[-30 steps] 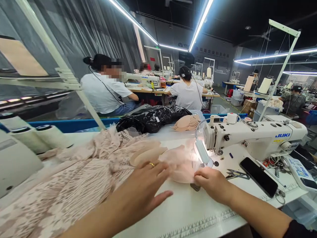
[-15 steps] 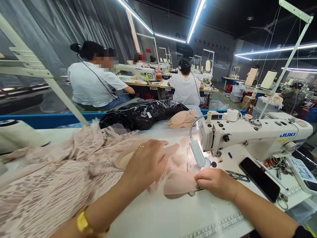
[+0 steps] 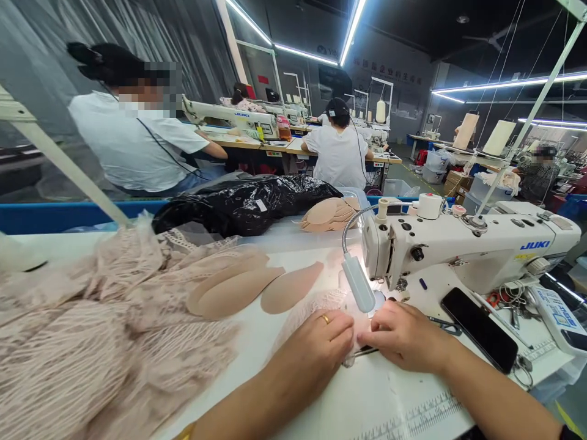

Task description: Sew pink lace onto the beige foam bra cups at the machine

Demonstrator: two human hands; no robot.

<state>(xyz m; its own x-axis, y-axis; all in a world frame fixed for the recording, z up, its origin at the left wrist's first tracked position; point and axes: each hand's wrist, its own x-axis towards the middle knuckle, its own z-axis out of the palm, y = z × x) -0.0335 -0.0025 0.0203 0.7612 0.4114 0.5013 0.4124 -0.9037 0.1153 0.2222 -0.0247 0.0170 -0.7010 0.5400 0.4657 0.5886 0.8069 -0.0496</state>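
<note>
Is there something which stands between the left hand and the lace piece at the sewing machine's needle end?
Nothing visible stands between them: the left hand rests on the lace piece. From this view, the lamp covers part of the sewing machine at its needle end, so I cannot tell whether anything blocks the lace there.

The white bench (image 3: 348, 406) carries a heap of pale pink lace (image 3: 77, 348) at its left end. Overlapping beige pieces (image 3: 233, 290) meet the heap's right side, with a single beige piece (image 3: 291, 288) just beside them. Toward the right end stands a sewing machine (image 3: 477, 244); a black phone (image 3: 479, 330) lies between it and the near edge, where a ruler scale (image 3: 424, 409) runs.
</note>
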